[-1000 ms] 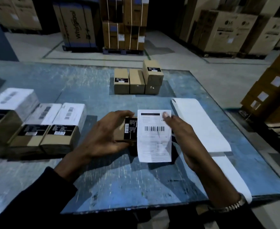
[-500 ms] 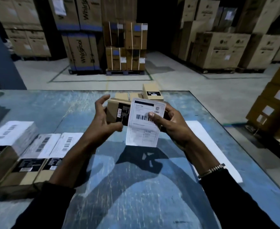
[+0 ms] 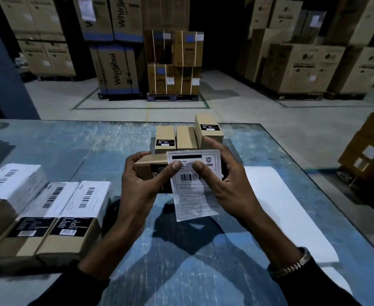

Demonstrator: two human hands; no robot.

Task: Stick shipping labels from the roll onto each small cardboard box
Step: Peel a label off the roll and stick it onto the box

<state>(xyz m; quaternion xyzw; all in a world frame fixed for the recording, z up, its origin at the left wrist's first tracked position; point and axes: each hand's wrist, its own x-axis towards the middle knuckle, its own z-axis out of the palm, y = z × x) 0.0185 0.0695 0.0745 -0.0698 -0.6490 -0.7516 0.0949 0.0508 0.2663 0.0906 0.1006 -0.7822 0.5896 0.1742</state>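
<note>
Left hand: gripping the small cardboard box, thumb pressing the shipping label.
Right hand: fingers curling round the box's far end, thumb pressing the label.

label fine print perhaps blurred, box half-covered

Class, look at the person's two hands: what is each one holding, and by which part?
The left hand grips the small cardboard box round its left end; both thumbs press the shipping label near its top against the box, the right hand behind it.
</note>
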